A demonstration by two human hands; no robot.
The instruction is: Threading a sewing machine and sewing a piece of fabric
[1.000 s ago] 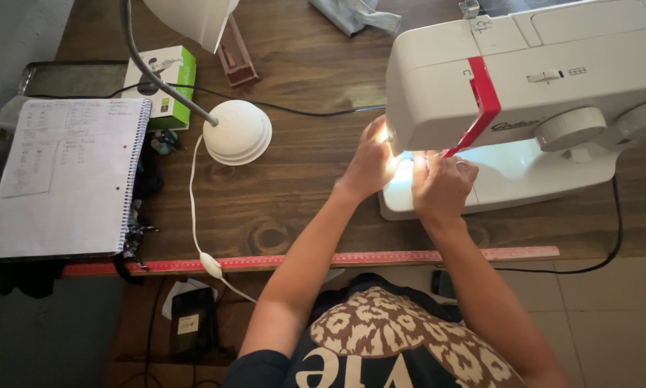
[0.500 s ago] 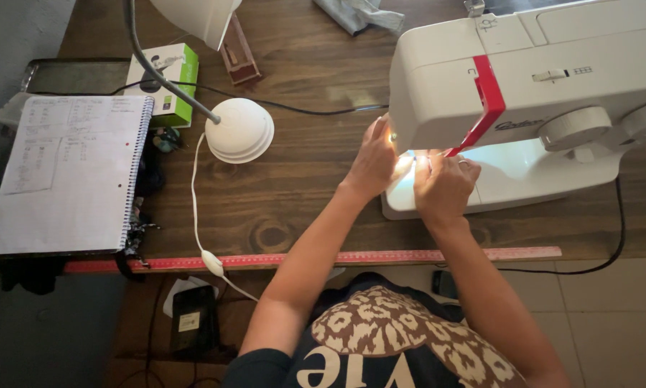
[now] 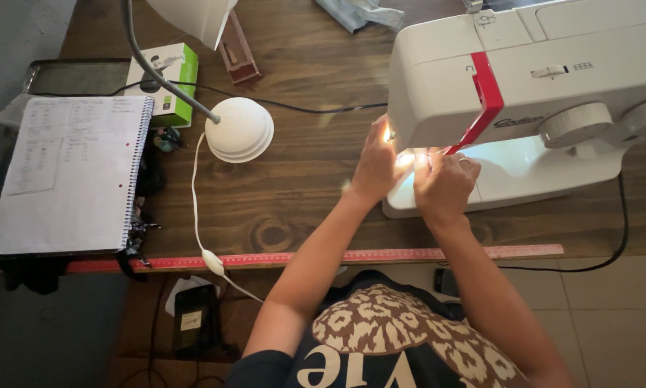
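Note:
A white sewing machine point(image 3: 552, 79) with a red stripe stands on the wooden table point(image 3: 315, 187). Its lamp lights the needle area under the head. My left hand point(image 3: 375, 169) reaches up to the left side of that lit spot, fingers raised toward the head. My right hand point(image 3: 445, 185) is close beside it on the machine's bed, fingers bunched toward the needle. The glare hides the fingertips of both hands, so I cannot tell whether they hold anything.
A white desk lamp point(image 3: 238, 129) stands left of my hands, its cord hanging over the table edge. An open spiral notebook point(image 3: 68, 176), a green and white box point(image 3: 166, 80) and a red ruler point(image 3: 315, 257) along the front edge lie nearby. A black cable point(image 3: 610, 251) trails at the right.
Both hands stay at the needle area with only small finger shifts. The view has drifted slightly.

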